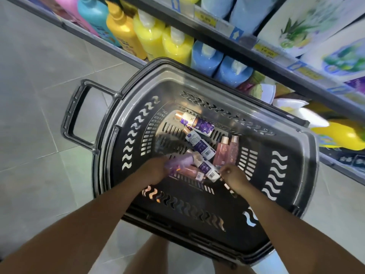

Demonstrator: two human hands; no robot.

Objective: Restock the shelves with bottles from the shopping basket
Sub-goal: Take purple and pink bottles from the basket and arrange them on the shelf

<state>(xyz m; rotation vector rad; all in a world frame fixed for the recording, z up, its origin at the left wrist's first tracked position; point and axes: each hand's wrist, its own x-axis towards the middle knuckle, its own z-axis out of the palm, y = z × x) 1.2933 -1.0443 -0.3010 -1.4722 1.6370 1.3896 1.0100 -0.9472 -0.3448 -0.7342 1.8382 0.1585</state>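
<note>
"Down on the tiled floor (39,95), just beside the shelves (88,36), what stands there?"

"A black shopping basket (197,196), with its handle (73,119) sticking out to the left. Bottles lie loose on its bottom. There is a white bottle with a purple flower label (194,123) at the far end and a second white bottle (199,144) touching it. Two pink bottles (227,151) lie side by side to the right. A third white bottle (207,168) lies nearest the hands, against another pink bottle (190,172)."

"And the hands?"

"Both reach down inside the basket. The left hand (156,169) has its fingers curled round one end of a lilac bottle (181,162), which is blurred. The right hand (234,176) hovers at the near end of the third white bottle with its fingers bent inward. Whether they pinch it I cannot tell."

"What is on the shelves?"

"Big yellow pump bottles (150,34) and blue pump bottles (205,56) stand on the lowest shelf. Yellow price tags (205,17) sit on the rail above."
</note>
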